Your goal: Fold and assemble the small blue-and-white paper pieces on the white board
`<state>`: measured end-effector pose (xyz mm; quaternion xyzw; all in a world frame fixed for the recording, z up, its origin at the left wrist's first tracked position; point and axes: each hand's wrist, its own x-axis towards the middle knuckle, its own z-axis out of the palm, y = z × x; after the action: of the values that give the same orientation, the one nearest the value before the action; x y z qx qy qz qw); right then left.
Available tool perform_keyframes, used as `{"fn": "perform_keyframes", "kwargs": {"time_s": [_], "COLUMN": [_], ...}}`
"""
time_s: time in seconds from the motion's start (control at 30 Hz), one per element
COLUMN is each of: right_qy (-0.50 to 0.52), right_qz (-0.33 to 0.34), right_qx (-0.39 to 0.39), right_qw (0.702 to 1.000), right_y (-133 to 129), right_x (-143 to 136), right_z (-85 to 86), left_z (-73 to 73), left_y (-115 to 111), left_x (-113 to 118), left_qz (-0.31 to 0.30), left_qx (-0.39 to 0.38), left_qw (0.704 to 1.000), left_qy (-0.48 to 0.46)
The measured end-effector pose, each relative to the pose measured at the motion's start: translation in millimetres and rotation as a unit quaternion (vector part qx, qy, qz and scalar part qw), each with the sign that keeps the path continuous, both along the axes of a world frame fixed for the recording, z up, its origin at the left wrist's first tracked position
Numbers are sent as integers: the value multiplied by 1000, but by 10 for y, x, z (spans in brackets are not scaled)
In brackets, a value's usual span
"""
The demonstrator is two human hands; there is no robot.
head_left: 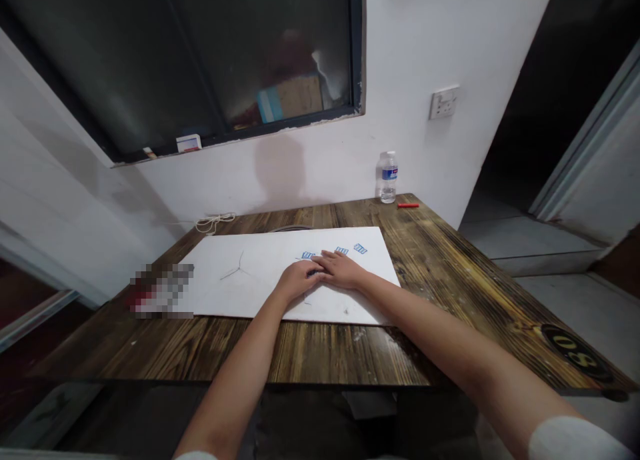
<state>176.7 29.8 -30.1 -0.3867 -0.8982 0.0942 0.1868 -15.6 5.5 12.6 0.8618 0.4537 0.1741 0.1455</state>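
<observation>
My left hand (299, 279) and my right hand (343, 271) meet over the right half of a white board (270, 247) on the wooden table. The left fingers are curled inward, and the right fingers reach across them, closed in toward the same spot. A small dark thing (313, 272) shows between the hands; its kind is hidden. Just beyond the fingers are small blue-striped patches: one at the left fingertips (308, 255), a middle one (341, 251) and a right one (360, 249). Thin dark lines (239, 269) branch on the board's left part.
A plastic bottle (389, 180) stands by the wall, with a red pen-like stick (408, 205) beside it. A pale cord (214, 223) lies at the back left. A blurred-out patch (163, 291) covers something at the board's left end. The table (350, 357) carries an "08" disc (576, 351).
</observation>
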Motion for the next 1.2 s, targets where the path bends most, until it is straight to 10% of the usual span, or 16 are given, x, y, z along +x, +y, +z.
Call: {"fn": "perform_keyframes", "kwargs": {"time_s": [0.17,0.53,0.97,1.2], "right_qy": [14,1,-27,-22], "right_qz": [-14,-29,-154,-133], "right_qx": [37,36,39,38], "right_qw": [999,999,987,990], "right_y": [-42,-45,-41,-4], "right_x": [1,-12,-21,6], "right_z": [59,17,5,-2], "left_z": [-81,-114,-133,-142], "left_y": [94,113,88,97], "left_x": [-72,-123,-137,-106], "left_qz": [119,30,152,56], "left_qx": [79,13,64,12], "left_qw": [990,992,973,986], "left_qy": [8,123,159,158]}}
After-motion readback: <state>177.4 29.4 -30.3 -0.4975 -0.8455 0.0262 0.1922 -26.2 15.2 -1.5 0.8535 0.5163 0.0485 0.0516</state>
